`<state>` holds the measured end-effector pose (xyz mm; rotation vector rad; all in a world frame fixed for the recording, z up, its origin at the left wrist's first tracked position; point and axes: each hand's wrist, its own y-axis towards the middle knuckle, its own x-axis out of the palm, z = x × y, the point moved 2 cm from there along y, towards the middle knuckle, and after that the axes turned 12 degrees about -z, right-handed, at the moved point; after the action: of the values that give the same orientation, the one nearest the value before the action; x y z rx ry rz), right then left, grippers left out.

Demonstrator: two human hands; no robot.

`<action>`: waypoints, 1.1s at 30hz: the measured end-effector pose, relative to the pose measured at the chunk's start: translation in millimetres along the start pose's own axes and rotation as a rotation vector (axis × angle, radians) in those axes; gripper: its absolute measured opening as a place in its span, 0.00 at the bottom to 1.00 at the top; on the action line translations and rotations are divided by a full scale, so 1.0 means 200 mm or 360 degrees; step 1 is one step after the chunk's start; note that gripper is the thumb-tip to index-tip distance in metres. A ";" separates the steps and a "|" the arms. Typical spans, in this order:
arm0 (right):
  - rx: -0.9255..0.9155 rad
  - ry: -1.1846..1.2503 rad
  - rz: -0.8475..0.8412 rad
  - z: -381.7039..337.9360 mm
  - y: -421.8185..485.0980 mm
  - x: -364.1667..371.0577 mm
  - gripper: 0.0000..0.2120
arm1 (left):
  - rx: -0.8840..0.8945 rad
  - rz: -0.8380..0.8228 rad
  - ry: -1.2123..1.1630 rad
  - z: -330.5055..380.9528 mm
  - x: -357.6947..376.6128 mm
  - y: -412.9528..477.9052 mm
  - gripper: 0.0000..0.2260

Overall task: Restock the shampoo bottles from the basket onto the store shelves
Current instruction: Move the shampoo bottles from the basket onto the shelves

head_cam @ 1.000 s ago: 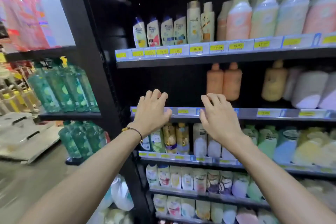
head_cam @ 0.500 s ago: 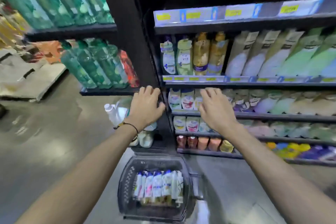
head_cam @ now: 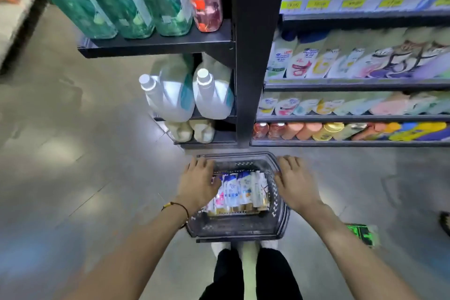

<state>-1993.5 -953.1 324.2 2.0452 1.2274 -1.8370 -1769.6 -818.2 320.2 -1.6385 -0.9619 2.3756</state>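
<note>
A dark mesh plastic basket (head_cam: 237,229) sits on the glossy floor (head_cam: 73,153) before black shelves (head_cam: 353,118). White shampoo bottles (head_cam: 239,190) lie inside. Left hand (head_cam: 198,184) and right hand (head_cam: 295,184) hover, each grip apart, empty.

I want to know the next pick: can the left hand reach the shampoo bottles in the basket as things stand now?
Probably yes. The left hand is open over the left edge of the basket, fingers already above the shampoo bottles. The basket has no lid and nothing lies between.

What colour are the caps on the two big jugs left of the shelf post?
White, on both big jugs, seen in the head view.
</note>
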 end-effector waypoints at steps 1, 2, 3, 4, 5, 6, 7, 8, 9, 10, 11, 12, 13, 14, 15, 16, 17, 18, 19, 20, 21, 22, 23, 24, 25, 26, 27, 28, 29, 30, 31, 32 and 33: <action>0.0013 -0.0011 -0.0037 0.01 0.02 0.09 0.16 | -0.0009 -0.0047 -0.0043 -0.04 0.08 0.03 0.15; 0.0030 -0.0045 -0.0078 0.02 0.05 0.18 0.17 | -0.0019 -0.0097 -0.0053 -0.08 0.17 0.07 0.16; 0.0041 -0.0094 -0.0132 0.03 0.09 0.29 0.18 | -0.0039 -0.0146 -0.0058 -0.12 0.26 0.12 0.17; 0.0042 -0.0139 -0.0193 0.04 0.13 0.40 0.19 | -0.0063 -0.0193 -0.0073 -0.15 0.35 0.16 0.18; 0.0039 -0.0170 -0.0258 0.06 0.17 0.51 0.21 | -0.0084 -0.0235 -0.0099 -0.18 0.45 0.21 0.19; 0.0035 -0.0191 -0.0304 0.07 0.23 0.62 0.23 | -0.0100 -0.0266 -0.0128 -0.21 0.55 0.27 0.20; 0.0032 -0.0199 -0.0331 0.09 0.28 0.73 0.25 | -0.0115 -0.0297 -0.0154 -0.24 0.65 0.32 0.20; 0.0036 -0.0176 -0.0361 0.10 0.33 0.85 0.26 | -0.0129 -0.0329 -0.0177 -0.26 0.75 0.38 0.20; 0.0042 -0.0143 -0.0387 0.11 0.38 0.96 0.25 | -0.0138 -0.0357 -0.0192 -0.29 0.85 0.43 0.20; 0.0048 -0.0109 -0.0427 0.13 0.43 1.07 0.24 | -0.0146 -0.0382 -0.0200 -0.31 0.96 0.49 0.20; 0.0064 -0.0065 -0.0475 0.14 0.47 1.19 0.24 | -0.0157 -0.0403 -0.0207 -0.33 1.06 0.54 0.20; 0.0098 -0.0022 -0.0502 0.16 0.50 1.30 0.25 | -0.0164 -0.0406 -0.0226 -0.35 1.17 0.60 0.20; 0.0141 0.0014 -0.0539 0.19 0.54 1.42 0.26 | -0.0163 -0.0391 -0.0256 -0.37 1.28 0.65 0.19; 0.0186 0.0047 -0.0588 0.22 0.57 1.52 0.27 | -0.0163 -0.0360 -0.0293 -0.39 1.38 0.71 0.18; 0.0223 0.0097 -0.0621 0.26 0.61 1.62 0.27 | -0.0163 -0.0323 -0.0328 -0.41 1.47 0.76 0.16; 0.0258 0.0164 -0.0639 0.29 0.65 1.72 0.27 | -0.0175 -0.0300 -0.0356 -0.43 1.57 0.81 0.15; 0.0287 0.0248 -0.0642 0.32 0.69 1.81 0.28 | -0.0193 -0.0283 -0.0379 -0.44 1.67 0.85 0.15; 0.0310 0.0329 -0.0635 0.34 0.73 1.89 0.27 | -0.0205 -0.0278 -0.0388 -0.45 1.76 0.89 0.15; 0.0331 0.0388 -0.0620 0.36 0.79 1.97 0.27 | -0.0212 -0.0289 -0.0386 -0.46 1.85 0.91 0.16; 0.0352 0.0430 -0.0601 0.36 0.84 2.05 0.26 | -0.0208 -0.0299 -0.0379 -0.47 1.93 0.94 0.17; 0.0366 0.0468 -0.0575 0.37 0.90 2.11 0.27 | -0.0192 -0.0298 -0.0365 -0.47 2.01 0.95 0.17; 0.0387 0.0508 -0.0548 0.37 0.96 2.17 0.28 | -0.0171 -0.0284 -0.0350 -0.48 2.06 0.96 0.17; 0.0426 0.0554 -0.0525 0.37 1.02 2.23 0.28 | -0.0156 -0.0261 -0.0348 -0.49 2.11 0.97 0.18; 0.0473 0.0599 -0.0514 0.38 1.07 2.27 0.28 | -0.0157 -0.0234 -0.0361 -0.50 2.14 0.98 0.19; 0.0511 0.0644 -0.0495 0.38 1.11 2.31 0.27 | -0.0175 -0.0215 -0.0384 -0.51 2.16 0.99 0.19; 0.0538 0.0682 -0.0471 0.37 1.14 2.34 0.27 | -0.0202 -0.0207 -0.0410 -0.52 2.18 1.00 0.18; 0.0556 0.0709 -0.0448 0.37 1.17 2.37 0.27 | -0.0224 -0.0201 -0.0426 -0.53 2.19 1.00 0.17; 0.0570 0.0706 -0.0437 0.36 1.18 2.38 0.28 | -0.0237 -0.0198 -0.0431 -0.54 2.20 1.01 0.16; 0.0570 0.0660 -0.0427 0.34 1.19 2.40 0.29 | -0.0246 -0.0203 -0.0436 -0.54 2.21 1.01 0.16; 0.0556 0.0582 -0.0423 0.32 1.20 2.40 0.29 | -0.0257 -0.0213 -0.0446 -0.55 2.21 1.02 0.16; 0.0542 0.0511 -0.0418 0.31 1.20 2.41 0.29 | -0.0263 -0.0229 -0.0454 -0.55 2.21 1.02 0.16; 0.0533 0.0474 -0.0416 0.31 1.20 2.41 0.28 | -0.0274 -0.0248 -0.0459 -0.55 2.21 1.02 0.16; 0.0522 0.0482 -0.0409 0.30 1.19 2.41 0.27 | -0.0290 -0.0265 -0.0457 -0.55 2.20 1.02 0.15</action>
<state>-1924.8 -917.9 -211.6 2.5226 1.3967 -2.0077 -1803.2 -747.7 -171.4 -1.2273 -1.3419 2.5134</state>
